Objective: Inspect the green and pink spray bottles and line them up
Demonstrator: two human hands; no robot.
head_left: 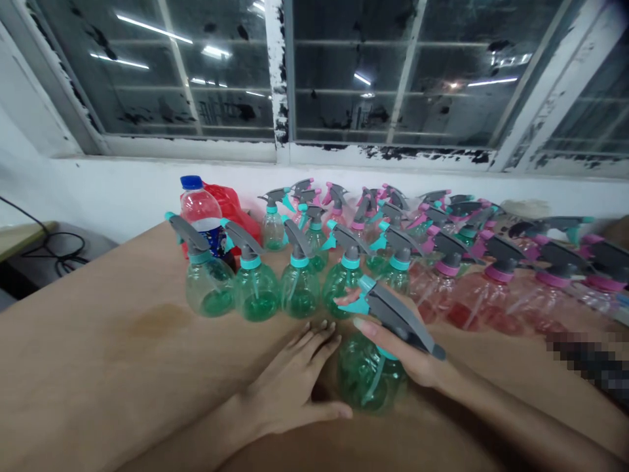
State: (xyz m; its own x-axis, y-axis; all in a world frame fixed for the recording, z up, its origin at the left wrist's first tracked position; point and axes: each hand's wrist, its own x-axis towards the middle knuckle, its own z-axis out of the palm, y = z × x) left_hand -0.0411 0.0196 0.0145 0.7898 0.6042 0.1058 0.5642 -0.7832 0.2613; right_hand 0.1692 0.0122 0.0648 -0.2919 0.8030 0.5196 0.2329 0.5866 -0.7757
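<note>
Green spray bottle [361,377] has its neck gripped by the right hand [417,364]; left hand [287,387] spreads palm-down alongside.

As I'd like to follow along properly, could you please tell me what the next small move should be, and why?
I would probably bring the left hand in against the held bottle to steady it: the right hand has it only near the top, while the left is open, close beside its body.
</note>
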